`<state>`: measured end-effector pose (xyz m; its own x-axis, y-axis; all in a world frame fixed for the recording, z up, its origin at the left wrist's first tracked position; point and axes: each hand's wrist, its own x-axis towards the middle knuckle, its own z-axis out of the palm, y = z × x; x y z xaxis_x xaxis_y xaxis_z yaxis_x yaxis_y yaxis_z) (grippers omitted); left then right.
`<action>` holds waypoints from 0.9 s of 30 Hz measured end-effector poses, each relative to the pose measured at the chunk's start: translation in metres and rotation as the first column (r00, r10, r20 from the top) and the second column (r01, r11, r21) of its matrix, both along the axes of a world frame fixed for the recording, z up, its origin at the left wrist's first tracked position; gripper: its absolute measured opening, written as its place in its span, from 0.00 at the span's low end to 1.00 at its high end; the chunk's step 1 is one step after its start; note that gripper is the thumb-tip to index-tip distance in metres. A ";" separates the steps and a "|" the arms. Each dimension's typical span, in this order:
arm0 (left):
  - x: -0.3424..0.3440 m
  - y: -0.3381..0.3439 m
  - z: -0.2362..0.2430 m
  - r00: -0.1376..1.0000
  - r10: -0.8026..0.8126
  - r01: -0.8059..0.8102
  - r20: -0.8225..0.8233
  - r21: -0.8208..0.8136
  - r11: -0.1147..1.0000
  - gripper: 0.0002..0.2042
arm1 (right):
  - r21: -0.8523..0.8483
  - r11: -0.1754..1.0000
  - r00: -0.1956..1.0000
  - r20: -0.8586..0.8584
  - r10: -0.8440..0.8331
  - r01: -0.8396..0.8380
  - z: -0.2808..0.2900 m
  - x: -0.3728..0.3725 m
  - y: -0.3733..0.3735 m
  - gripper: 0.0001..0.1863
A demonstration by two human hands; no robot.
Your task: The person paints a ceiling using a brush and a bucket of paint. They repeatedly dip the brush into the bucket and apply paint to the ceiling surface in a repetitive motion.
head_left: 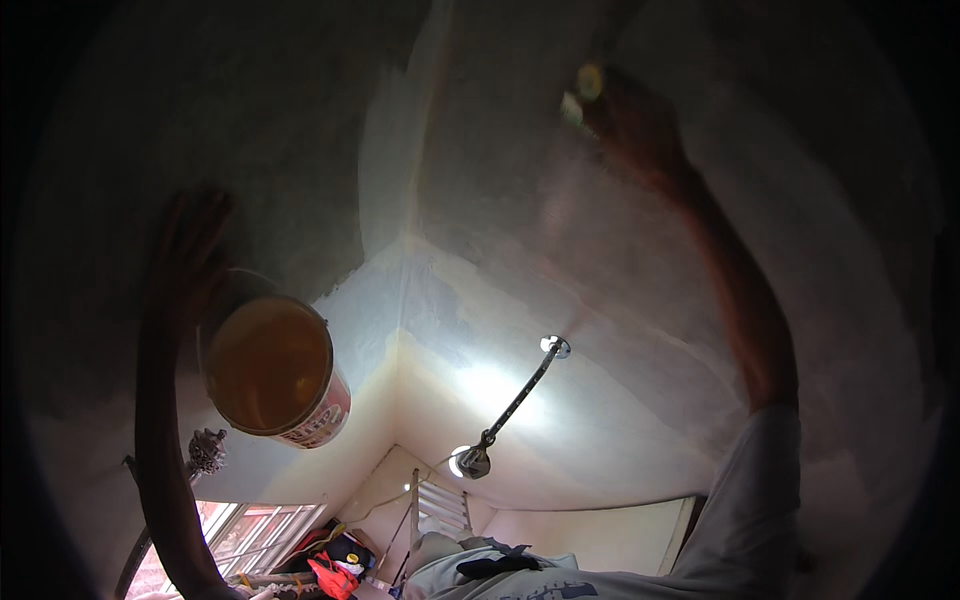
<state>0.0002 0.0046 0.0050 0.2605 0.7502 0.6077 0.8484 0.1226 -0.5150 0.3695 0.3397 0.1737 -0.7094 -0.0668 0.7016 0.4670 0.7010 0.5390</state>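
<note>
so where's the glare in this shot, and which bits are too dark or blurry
In the head view, glare whitens the surface by the lamp; in the head view, the left grip sits in deep shadow; in the head view, the right grip and the small yellowish thing it holds look blurred; in the head view, the fisheye rim darkens to black.

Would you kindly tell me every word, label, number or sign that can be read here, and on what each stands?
Bucket: large lettering on its side label, wording left unquoted; smaller print there is too small to read.
Shirt: blue print at the picture's bottom edge, too indistinct to read.
I can make out no other text.
</note>
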 end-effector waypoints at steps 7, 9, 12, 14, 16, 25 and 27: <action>0.005 -0.005 0.005 0.998 0.001 0.001 -0.057 0.045 0.999 0.08 | -0.010 0.993 0.975 -0.188 -0.119 0.119 0.133 -0.017 -0.033 0.08; 0.008 -0.005 0.007 0.997 -0.006 0.009 -0.073 0.041 0.999 0.08 | 0.262 0.960 0.981 -0.186 -0.051 0.100 0.157 -0.013 -0.024 0.09; 0.006 0.003 -0.001 0.999 0.039 -0.038 0.034 -0.038 0.999 0.08 | 0.567 0.820 0.997 -0.055 -0.063 0.083 0.146 -0.015 -0.016 0.09; 0.007 -0.004 0.007 1.000 0.030 -0.030 0.005 -0.005 1.000 0.08 | 0.553 0.817 0.978 0.021 -0.207 0.162 0.125 -0.010 -0.012 0.10; 0.015 0.033 0.004 0.997 -0.076 0.076 0.015 0.031 0.997 0.08 | -0.351 0.854 0.844 0.242 0.479 -0.384 0.105 0.047 0.083 0.18; 0.000 -0.004 -0.006 1.000 0.007 -0.007 0.024 -0.008 1.000 0.07 | 0.131 0.977 0.919 0.338 -0.202 0.166 0.004 -0.017 -0.021 0.10; 0.009 0.004 0.007 1.000 -0.016 0.016 0.003 0.012 1.000 0.07 | 0.075 0.958 0.941 0.183 -0.286 0.277 0.059 -0.003 -0.027 0.11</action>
<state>0.0092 0.0085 0.0125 0.2701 0.7387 0.6176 0.8520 0.1154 -0.5107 0.3670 0.3124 0.2326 -0.8237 0.1248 0.5531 0.5273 0.5275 0.6661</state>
